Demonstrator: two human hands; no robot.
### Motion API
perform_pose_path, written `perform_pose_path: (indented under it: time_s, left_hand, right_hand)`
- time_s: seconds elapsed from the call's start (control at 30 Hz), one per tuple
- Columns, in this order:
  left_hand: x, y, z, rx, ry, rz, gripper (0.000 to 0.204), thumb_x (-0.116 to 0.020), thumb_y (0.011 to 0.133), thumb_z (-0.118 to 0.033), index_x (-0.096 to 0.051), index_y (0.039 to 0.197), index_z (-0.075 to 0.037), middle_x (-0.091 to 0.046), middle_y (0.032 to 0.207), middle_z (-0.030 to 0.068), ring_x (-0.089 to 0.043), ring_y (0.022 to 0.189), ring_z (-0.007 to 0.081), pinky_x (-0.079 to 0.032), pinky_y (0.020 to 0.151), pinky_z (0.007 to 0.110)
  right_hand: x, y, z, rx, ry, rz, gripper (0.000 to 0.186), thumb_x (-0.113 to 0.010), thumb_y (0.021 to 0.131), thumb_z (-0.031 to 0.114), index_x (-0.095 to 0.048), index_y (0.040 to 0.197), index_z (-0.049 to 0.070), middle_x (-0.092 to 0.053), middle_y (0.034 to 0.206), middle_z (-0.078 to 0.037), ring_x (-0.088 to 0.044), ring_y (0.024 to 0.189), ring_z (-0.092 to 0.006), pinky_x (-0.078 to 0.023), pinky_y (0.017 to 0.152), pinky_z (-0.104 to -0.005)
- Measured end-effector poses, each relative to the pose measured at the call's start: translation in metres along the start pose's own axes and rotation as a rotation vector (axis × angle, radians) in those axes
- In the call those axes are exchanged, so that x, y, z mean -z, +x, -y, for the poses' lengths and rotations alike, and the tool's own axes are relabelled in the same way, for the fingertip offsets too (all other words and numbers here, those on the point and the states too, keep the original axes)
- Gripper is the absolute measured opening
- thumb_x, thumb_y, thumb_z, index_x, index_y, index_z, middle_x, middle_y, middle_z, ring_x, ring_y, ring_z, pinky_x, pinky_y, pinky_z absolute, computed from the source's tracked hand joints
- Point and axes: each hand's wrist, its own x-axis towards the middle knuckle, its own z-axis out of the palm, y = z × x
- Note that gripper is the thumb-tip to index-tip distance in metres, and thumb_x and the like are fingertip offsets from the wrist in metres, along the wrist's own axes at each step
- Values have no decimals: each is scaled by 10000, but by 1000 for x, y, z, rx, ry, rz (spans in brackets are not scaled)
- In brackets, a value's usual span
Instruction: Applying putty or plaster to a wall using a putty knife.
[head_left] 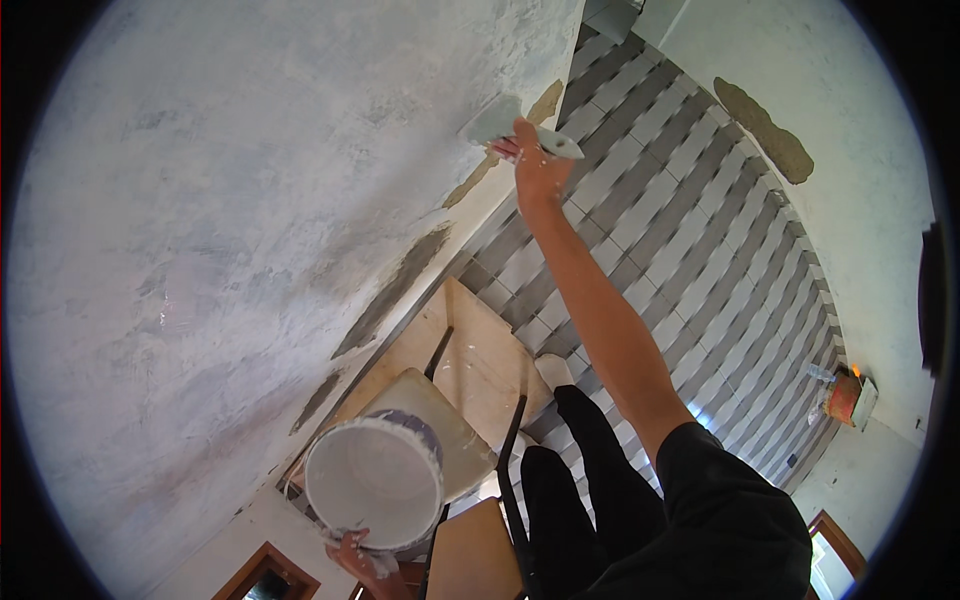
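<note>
My right hand (543,178) grips a putty knife (491,121) with a wide blade. The blade lies against the wall (250,180) near its bottom edge, over a bare grey-brown patch (546,102). White specks of filler dot the hand. At the lower left, my left hand (364,562) holds the rim of a white bucket (332,480), its fingers smeared with white. The bucket is tilted so its whitish inside shows, with white residue on the walls. It is over the seat of a chair (462,437), but whether it rests there I cannot tell.
A stained tan board (490,350) lies on the grey-and-white tiled floor (650,200) beneath the chair's black legs. More bare patches (395,290) run along the wall's base. The opposite wall has a large one (765,130). A red container (842,398) stands far right.
</note>
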Motion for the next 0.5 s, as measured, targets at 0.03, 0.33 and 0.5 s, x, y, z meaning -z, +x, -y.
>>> perform_pose_path:
  time_s: [0.03, 0.33, 0.5]
  left_hand:
    - [-4, -2, 0, -11, 54, 31, 196, -544, 587, -36, -506, 771, 19, -392, 1000, 84, -471, 906, 240, -412, 776, 350]
    - [-41, -8, 11, 45, -49, 25, 137, -549, 625, -8, -539, 762, -4, -389, 968, 70, -451, 925, 215, -404, 799, 348]
    - [-12, -5, 35, -533, 637, 217, 40, -581, 668, -59, -555, 651, -35, -438, 948, 94, -452, 982, 239, -391, 818, 381]
  right_hand:
    - [-12, -5, 8, 19, -21, 9, 184, -634, 789, 12, -552, 918, -91, -613, 809, -132, -644, 683, -231, -559, 647, -337]
    - [-57, -31, 88, 45, 254, 313, 244, -612, 835, 114, -550, 969, -81, -632, 856, -147, -655, 728, -225, -533, 707, -294]
    - [-36, -23, 55, 60, 239, 444, 327, -612, 860, 169, -522, 1069, -66, -631, 910, -147, -653, 808, -238, -515, 770, -305]
